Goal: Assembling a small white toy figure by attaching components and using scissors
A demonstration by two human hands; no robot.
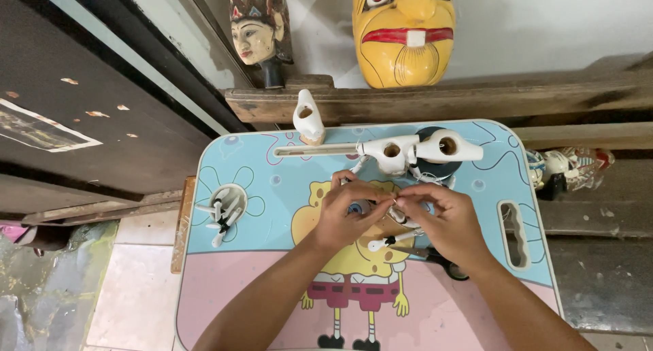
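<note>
- Both forearms enter from the near edge of the desk [224, 303], a small printed children's desk in blue and pink, and converge over its centre.
- Left hand [347, 215]: fingers curled, thumb and forefinger pressed together at the point where the two hands meet, at about mid-desk. It appears to pinch a fine white thread [396, 200]; the thread is too thin to confirm with certainty.
- Right hand [442, 218]: fingers likewise drawn together, fingertips facing the left hand and touching or nearly touching it at the same pinch point. Neither hand is spread.
- The thread lies between the two sets of fingertips, running roughly left to right. Both hands are equally close to it.
- Directly under the hands, touching the desk: a small white piece with a dark band [391, 240], long axis left to right, rounded end toward the left hand. It lies nearer the right hand's palm.
- Just beside the right wrist, on the near side: black scissors [442, 261], partly covered by that hand.
- Well to the left of the left hand: a round recess [227, 208] in the desk holding several small white pegs.
- Beyond the hands, near the far edge: two white carved pieces with holes [418, 149], lying side by side, long axes left to right, with a long slot in the desk to their left.
- Further still: a wooden ledge [558, 92] carrying a white carved shoe-like piece [307, 116], a painted head figure [260, 26] and a yellow mask [403, 30].
</note>
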